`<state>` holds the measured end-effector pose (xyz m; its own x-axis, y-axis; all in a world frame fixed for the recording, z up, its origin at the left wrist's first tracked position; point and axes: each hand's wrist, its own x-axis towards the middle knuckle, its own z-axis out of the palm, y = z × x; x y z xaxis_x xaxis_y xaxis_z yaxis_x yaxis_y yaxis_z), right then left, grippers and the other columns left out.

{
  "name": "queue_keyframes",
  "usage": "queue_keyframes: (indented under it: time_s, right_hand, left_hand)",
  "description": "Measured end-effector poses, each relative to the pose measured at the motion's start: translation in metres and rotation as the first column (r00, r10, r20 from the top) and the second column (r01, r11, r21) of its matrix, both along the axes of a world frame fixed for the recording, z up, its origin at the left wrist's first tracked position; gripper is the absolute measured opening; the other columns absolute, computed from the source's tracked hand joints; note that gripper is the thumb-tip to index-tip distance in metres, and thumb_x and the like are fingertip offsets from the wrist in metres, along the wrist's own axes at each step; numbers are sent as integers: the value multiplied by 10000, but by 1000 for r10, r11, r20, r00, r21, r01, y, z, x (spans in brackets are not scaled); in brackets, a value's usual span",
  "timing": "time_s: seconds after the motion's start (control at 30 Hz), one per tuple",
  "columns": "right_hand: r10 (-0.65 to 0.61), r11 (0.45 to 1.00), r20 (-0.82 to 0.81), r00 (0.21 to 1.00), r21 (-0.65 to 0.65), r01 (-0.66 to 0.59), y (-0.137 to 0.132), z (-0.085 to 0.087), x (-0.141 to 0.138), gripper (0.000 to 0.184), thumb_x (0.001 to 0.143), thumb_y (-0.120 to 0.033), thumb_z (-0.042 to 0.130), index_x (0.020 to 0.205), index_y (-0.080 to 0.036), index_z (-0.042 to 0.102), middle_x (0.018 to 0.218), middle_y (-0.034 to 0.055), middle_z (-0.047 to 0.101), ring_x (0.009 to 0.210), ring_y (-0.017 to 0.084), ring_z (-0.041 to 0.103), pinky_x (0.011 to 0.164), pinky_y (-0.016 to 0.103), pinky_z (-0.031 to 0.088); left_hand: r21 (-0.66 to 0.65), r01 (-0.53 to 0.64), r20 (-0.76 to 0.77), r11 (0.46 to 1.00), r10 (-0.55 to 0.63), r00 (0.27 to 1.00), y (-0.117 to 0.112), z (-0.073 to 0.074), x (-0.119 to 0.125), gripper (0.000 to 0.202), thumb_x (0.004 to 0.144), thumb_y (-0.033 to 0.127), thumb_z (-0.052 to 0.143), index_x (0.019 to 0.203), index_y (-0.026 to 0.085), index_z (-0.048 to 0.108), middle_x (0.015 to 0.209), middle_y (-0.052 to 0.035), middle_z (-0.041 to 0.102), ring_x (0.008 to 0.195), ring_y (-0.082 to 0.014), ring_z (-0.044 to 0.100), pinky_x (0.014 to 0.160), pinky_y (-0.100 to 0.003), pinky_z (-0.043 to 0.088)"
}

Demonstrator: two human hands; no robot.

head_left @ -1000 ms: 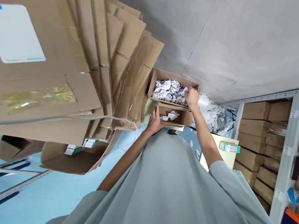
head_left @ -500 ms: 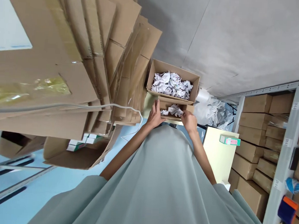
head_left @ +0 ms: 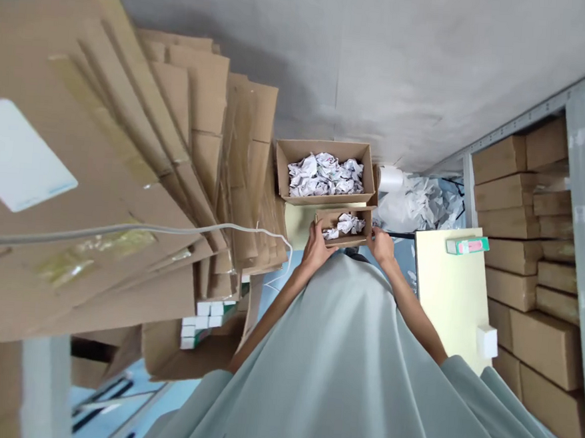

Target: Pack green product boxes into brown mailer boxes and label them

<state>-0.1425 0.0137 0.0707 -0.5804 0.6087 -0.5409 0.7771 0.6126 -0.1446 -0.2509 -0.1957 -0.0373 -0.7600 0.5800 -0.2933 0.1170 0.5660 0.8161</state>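
Observation:
My left hand (head_left: 317, 242) grips the left side of a small open cardboard box (head_left: 345, 225), and my right hand (head_left: 383, 245) grips its right side. Crumpled white paper (head_left: 343, 224) lies inside the small box. Just beyond it stands a larger open cardboard box (head_left: 282, 170) filled with more crumpled paper (head_left: 324, 174). Both boxes rest on a pale yellow surface (head_left: 298, 221).
A tall stack of flattened cardboard (head_left: 139, 188) fills the left, with a grey cable (head_left: 121, 231) across it. A pale table (head_left: 452, 290) at right carries a teal and pink packet (head_left: 467, 245) and a small white box (head_left: 487, 341). Shelves of brown cartons (head_left: 533, 222) line the right.
My right hand left the big box's crumpled paper, came down to the small box and now grips its right side. The view has swung right.

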Motion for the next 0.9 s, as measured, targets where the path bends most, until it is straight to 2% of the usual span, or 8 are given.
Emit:
queue_keyframes:
  time_s: [0.1, 0.17, 0.27, 0.37, 0.53, 0.67, 0.77, 0.9]
  right_hand:
    - [-157, 987, -35, 987, 27, 158, -3, 14, 39, 268, 1096, -250, 571, 1265, -215, 776, 1296, 161, 837, 1173, 319, 815, 963, 336, 580]
    - [-301, 951, -61, 952, 59, 304, -5, 28, 73, 268, 1088, -266, 579, 1262, -224, 777, 1285, 147, 843, 1147, 318, 820, 944, 342, 584]
    - [-510, 850, -84, 856, 101, 517, -13, 47, 129, 258, 1077, -274, 591, 1246, -225, 780, 1262, 136, 851, 1096, 305, 825, 914, 340, 581]
    - [-672, 722, -135, 728, 100, 684, -23, 55, 185, 239, 1071, -273, 596, 1217, -205, 772, 1178, 118, 866, 1024, 285, 828, 876, 321, 568]
    - [-840, 484, -250, 482, 58, 873, -40, 42, 269, 224, 1081, -296, 583, 1151, -185, 764, 1074, 109, 872, 949, 258, 822, 826, 296, 548]
    - [-894, 334, -317, 317, 1, 943, -42, 20, 327, 223, 1081, -286, 564, 1133, -199, 763, 1108, 109, 873, 913, 243, 820, 833, 300, 552]
    - [-915, 271, -319, 248, -29, 962, -31, 6, 371, 220, 1081, -288, 568, 1157, -202, 756, 1140, 110, 869, 924, 247, 821, 848, 309, 551]
    - [-929, 240, -300, 217, -40, 970, -9, -5, 431, 229, 1095, -298, 572, 1205, -192, 742, 1197, 102, 857, 956, 253, 815, 866, 320, 537]
  left_hand:
    - [44, 130, -4, 991, -130, 992, 9, 12, 14, 1157, 777, 209, 953, 1720, 231, 283, 1770, -246, 369, 1679, -419, 420, 1348, -576, 442]
    - [89, 246, 11, 965, -248, 969, 24, 20, 23, 1152, 794, 220, 948, 1726, 240, 270, 1757, -236, 396, 1667, -408, 442, 1355, -575, 434]
    - [150, 440, 56, 885, -452, 890, 60, 32, 41, 1162, 807, 224, 947, 1735, 237, 248, 1757, -241, 400, 1650, -398, 470, 1347, -570, 447]
    - [186, 613, 68, 768, -632, 772, 104, 42, 67, 1175, 793, 208, 958, 1737, 274, 263, 1776, -217, 383, 1666, -400, 449, 1334, -576, 465]
    - [184, 801, -34, 569, -811, 584, 171, 56, 130, 1140, 758, 147, 975, 1703, 323, 363, 1816, -188, 332, 1719, -421, 354, 1358, -605, 431]
    - [126, 885, -118, 448, -879, 462, 211, 60, 189, 1091, 753, 140, 968, 1678, 316, 417, 1789, -180, 340, 1667, -416, 449, 1335, -578, 472]
    - [65, 926, -169, 373, -910, 378, 240, 53, 235, 1059, 761, 152, 960, 1662, 278, 420, 1761, -199, 393, 1684, -417, 417, 1362, -589, 427]
    - [-43, 956, -181, 289, -944, 277, 277, 35, 292, 992, 776, 230, 980, 1611, 243, 444, 1719, -224, 477, 1694, -430, 388, 1386, -621, 359]
